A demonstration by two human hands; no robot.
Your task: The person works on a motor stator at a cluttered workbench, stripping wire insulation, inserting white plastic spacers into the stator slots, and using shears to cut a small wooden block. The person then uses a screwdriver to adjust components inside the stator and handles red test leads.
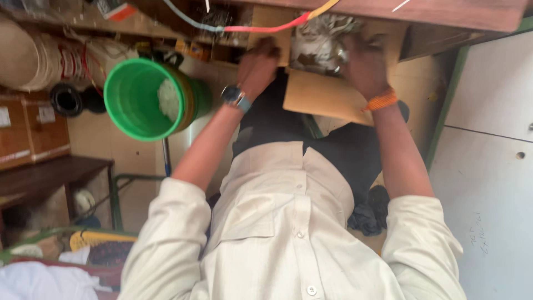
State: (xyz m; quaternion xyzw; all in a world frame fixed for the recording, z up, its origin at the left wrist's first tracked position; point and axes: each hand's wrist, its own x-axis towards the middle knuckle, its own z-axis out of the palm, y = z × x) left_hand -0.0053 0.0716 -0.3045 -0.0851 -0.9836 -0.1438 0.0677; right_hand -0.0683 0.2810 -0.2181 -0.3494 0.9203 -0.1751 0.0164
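1. Cardboard box, one in count, is sitting open on the person's lap just under the edge of a wooden bench, with both hands reaching into its top.
2. One crumpled clear plastic bag is lying inside the box, filled with dark, blurred contents that cannot be made out.
3. Left hand, a watch on its wrist, is gripping the box's near flap beside the bag; the fingers are curling shut on the cardboard.
4. Right hand, an orange band on its wrist, is pressing against the bag's other side; whether its fingers are closing on the plastic cannot be told through the blur.
5. One green bucket is standing well apart, to the left, holding a pale lump of material.
6. Two brown cartons are resting at the far left edge.
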